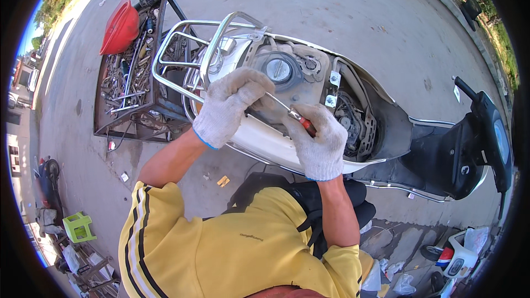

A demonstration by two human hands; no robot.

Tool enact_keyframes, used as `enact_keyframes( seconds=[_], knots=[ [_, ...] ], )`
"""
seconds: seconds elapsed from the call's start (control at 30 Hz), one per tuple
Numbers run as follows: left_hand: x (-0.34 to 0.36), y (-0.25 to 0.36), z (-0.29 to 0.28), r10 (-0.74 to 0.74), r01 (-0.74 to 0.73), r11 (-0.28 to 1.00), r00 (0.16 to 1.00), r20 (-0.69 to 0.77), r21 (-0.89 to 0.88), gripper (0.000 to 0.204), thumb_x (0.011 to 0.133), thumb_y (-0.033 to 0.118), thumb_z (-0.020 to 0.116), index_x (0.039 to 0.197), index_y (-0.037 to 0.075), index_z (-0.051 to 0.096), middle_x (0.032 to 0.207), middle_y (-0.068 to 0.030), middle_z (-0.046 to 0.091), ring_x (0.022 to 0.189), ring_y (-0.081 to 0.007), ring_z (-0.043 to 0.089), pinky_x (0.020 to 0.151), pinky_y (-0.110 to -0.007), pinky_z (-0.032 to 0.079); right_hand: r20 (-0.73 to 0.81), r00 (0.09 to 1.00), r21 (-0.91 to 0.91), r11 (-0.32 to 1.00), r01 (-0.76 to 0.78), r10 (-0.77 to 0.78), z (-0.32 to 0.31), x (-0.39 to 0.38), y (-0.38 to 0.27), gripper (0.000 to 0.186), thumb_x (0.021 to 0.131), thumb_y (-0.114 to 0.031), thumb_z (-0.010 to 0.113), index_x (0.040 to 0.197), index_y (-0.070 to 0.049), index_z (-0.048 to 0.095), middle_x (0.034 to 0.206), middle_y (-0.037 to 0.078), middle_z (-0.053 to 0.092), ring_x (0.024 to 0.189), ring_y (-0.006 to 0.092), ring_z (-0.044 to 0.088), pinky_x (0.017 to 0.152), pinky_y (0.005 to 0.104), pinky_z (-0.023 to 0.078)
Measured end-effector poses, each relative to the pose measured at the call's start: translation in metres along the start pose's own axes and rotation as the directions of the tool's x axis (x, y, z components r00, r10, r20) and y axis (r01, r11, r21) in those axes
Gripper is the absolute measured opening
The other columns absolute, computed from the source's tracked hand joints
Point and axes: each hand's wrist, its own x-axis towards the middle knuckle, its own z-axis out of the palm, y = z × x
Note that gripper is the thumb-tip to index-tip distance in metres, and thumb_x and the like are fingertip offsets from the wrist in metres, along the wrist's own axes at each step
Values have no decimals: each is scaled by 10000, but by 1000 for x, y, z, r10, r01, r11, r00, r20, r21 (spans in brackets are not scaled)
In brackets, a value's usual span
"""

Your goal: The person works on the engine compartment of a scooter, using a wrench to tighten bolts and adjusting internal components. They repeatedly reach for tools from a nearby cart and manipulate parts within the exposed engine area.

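Both of my hands wear whitish work gloves and are held over the opened body of a white scooter (259,135). My right hand (321,140) is wrapped round the red handle of a screwdriver (309,127). Its metal shaft points up and left toward my left hand (234,102), whose fingers are closed at the shaft's far end. Whether those fingers also pinch something small is hidden. Just beyond my hands are the round fuel cap (278,70) and the dusty tank top around it. The scooter's seat is off, baring the engine parts (350,118) to the right of the cap.
A chrome rear rack (208,58) rises beside my left hand. Left of it stands a metal tool cart (99,127) full of wrenches, with a red hard hat (121,26) on it. The handlebar (468,89) is far right. A green stool (79,227) stands at lower left.
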Motion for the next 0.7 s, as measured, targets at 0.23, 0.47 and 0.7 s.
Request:
enact_keyframes(
  seconds=[0.23, 0.47, 0.7],
  knots=[
    [-26, 4, -43, 62, -108, 962, 981, -185, -250, 160, 1063, 128, 600, 1134, 13, 687, 1005, -52, 706, 915, -133, 728, 829, -265, 577, 36, 996, 24, 997, -77, 76, 33, 5, -5, 574, 769, -91, 868, 1303, -25, 670, 1069, 116, 693, 820, 200, 653, 752, 328, 551],
    [-32, -12, -184, 371, -581, 795, 233, -899, 178, 170, 1079, 118, 556, 1159, 6, 657, 970, -113, 743, 836, -158, 686, 755, -333, 554, -4, 997, 18, 997, -74, 74, 49, -9, 33, 640, 786, 38, 759, 1401, -38, 601, 1115, 83, 643, 864, 173, 577, 800, 324, 529],
    [-75, -137, -304, 593, 382, 577, 412, -692, 722, 126, 969, 100, 651, 1059, 61, 731, 1098, -97, 741, 1036, -250, 694, 903, -380, 545, 61, 998, -9, 999, -33, 33, 54, -14, 39, 588, 806, 60, 724, 1376, -39, 616, 1064, 99, 640, 846, 190, 601, 787, 350, 542]
  ],
)
